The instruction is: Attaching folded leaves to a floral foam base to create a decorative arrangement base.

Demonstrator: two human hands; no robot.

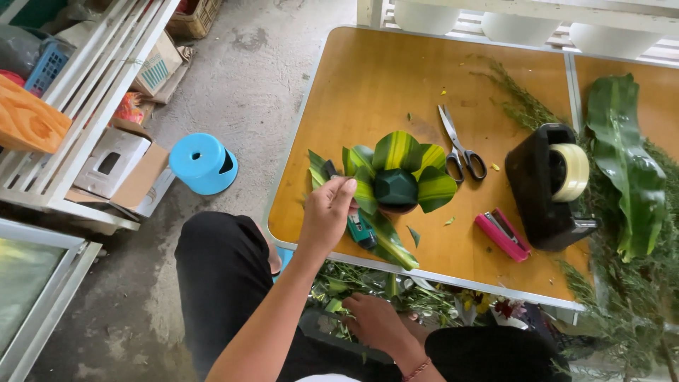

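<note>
A small arrangement (396,185) of folded green-and-yellow striped leaves around a dark green foam block stands near the front of the orange table (368,78). My left hand (327,212) is raised at its left side, pinching a striped leaf (316,168) between thumb and fingers. A teal stapler (361,230) lies just under that hand. My right hand (373,322) is lower, below the table's front edge. Its fingers rest in a pile of cut stems and leaves (346,279); whether it grips any is unclear.
Scissors (460,150), a pink stapler (502,235) and a black tape dispenser (548,187) lie right of the arrangement. A large green leaf (622,163) and feathery greenery (636,283) cover the right side. A blue stool (203,163) and shelving with boxes (113,163) stand left.
</note>
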